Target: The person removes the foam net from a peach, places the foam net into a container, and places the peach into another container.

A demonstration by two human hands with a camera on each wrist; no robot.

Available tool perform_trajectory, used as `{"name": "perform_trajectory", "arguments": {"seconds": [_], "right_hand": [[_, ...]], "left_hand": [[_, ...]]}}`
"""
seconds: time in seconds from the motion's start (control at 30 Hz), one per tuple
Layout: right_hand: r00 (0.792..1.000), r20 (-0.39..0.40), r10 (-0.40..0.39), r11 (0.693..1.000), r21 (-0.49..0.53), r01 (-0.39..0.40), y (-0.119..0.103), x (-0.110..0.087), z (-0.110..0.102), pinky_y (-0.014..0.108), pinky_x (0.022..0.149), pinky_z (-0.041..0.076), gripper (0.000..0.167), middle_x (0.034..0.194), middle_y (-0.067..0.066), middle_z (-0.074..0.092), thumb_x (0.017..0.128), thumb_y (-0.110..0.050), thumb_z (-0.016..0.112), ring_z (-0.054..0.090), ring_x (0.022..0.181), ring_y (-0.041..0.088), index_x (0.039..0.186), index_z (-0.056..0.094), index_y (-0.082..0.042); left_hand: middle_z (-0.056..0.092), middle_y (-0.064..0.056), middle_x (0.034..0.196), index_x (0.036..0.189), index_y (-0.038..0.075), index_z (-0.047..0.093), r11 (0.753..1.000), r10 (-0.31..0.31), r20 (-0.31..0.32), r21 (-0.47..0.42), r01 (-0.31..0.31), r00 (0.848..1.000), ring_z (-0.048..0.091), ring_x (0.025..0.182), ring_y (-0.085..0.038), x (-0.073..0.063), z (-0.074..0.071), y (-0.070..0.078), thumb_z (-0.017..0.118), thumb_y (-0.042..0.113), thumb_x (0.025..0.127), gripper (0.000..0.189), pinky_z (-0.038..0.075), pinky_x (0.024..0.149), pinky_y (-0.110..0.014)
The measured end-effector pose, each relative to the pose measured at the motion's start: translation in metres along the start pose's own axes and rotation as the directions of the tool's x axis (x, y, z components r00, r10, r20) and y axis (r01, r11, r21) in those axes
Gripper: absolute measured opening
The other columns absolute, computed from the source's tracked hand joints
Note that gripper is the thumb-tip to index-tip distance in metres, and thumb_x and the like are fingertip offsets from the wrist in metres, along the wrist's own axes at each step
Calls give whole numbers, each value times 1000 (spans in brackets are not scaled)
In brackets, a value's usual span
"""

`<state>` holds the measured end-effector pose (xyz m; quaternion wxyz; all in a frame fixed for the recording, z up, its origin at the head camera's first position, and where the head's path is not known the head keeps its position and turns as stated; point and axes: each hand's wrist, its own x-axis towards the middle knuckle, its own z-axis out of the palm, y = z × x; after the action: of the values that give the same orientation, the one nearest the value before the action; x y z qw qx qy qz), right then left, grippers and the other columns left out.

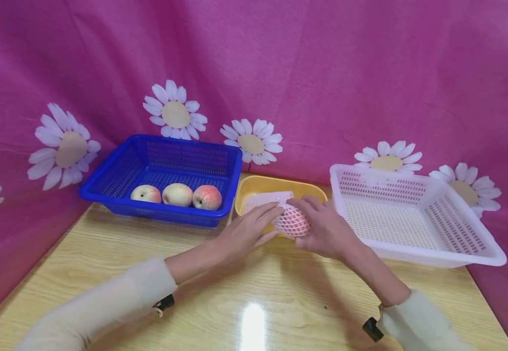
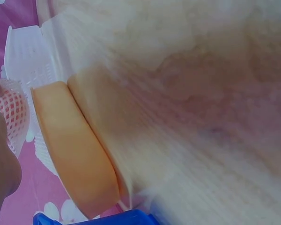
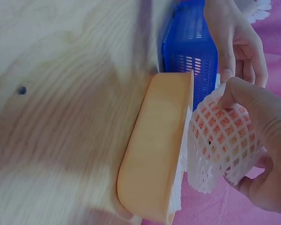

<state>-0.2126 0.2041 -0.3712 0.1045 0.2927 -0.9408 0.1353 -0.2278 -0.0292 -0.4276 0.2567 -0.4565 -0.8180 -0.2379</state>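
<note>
A peach in a white foam net sleeve (image 1: pixel 294 221) is up over the front of the yellow basin. My right hand (image 1: pixel 326 229) grips it from the right, thumb across the net in the right wrist view, where the loose end of the sleeve (image 3: pixel 201 176) flares out. My left hand (image 1: pixel 247 229) comes in from the left, its fairly straight fingers right at the near side of the netted peach. In the right wrist view the left thumb and fingers (image 3: pixel 257 58) stand apart. White foam nets (image 1: pixel 262 199) lie in the yellow basin (image 1: pixel 275 180).
On the left, a blue basket (image 1: pixel 161 214) holds three bare peaches (image 1: pixel 177 195) along its front. A white basket (image 1: pixel 446 256) stands on the right. All rest on a wooden table (image 1: pixel 245 282) before a pink flowered cloth (image 1: pixel 306 97).
</note>
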Motion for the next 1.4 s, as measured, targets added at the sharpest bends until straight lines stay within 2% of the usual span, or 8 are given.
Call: {"name": "perform_trajectory", "arguments": {"seconds": [0.23,0.5,0.7,0.9,1.2,1.4], "right_hand": [[1000,10,-4,1000,-4,5,-6,-7,7,50,78,54,87,133,17,55,64,-29,85,58,103,40,143,51,-16],[1000,9,-25,999,-19,25,-10,-13,19,41,71,54,86,130,14,57,63,-29,86,58,94,35,142,52,-16],[1000,5,-24,1000,-11,24,-12,-17,26,47,74,54,85,131,16,57,63,-28,85,57,95,38,141,52,-17],[1000,11,-27,999,-18,27,-14,-21,30,46,70,55,86,132,17,57,62,-30,83,59,96,39,141,52,-16],[998,57,2,999,-54,1,-18,-25,35,41,71,55,88,134,14,55,64,-34,82,59,96,34,144,51,-16],[996,88,21,999,-38,-18,-19,-29,42,46,73,56,90,137,17,54,65,-35,83,59,101,39,145,49,-14]], "left_hand": [[55,-17,138,138,3,54,999,-27,16,-23,27,1000,54,127,-28,-9,-1,5,68,21,96,48,46,103,-34],[58,-16,135,135,3,57,999,-28,15,-20,28,999,56,124,-28,-19,2,7,70,20,95,46,47,102,-33],[60,-16,132,132,3,58,999,-27,-8,-39,27,1000,60,120,-28,-24,4,8,71,21,94,44,50,97,-34],[62,-16,128,129,3,59,999,-11,-22,-42,10,1000,63,115,-27,-29,6,9,73,21,93,43,54,92,-33],[64,-12,124,129,4,59,998,-21,-1,-56,21,1000,65,110,-24,-33,9,10,73,21,92,44,53,93,-31],[64,-11,121,128,3,59,997,-12,12,-74,13,1000,64,109,-23,-39,12,10,74,22,91,45,54,91,-30]]}}
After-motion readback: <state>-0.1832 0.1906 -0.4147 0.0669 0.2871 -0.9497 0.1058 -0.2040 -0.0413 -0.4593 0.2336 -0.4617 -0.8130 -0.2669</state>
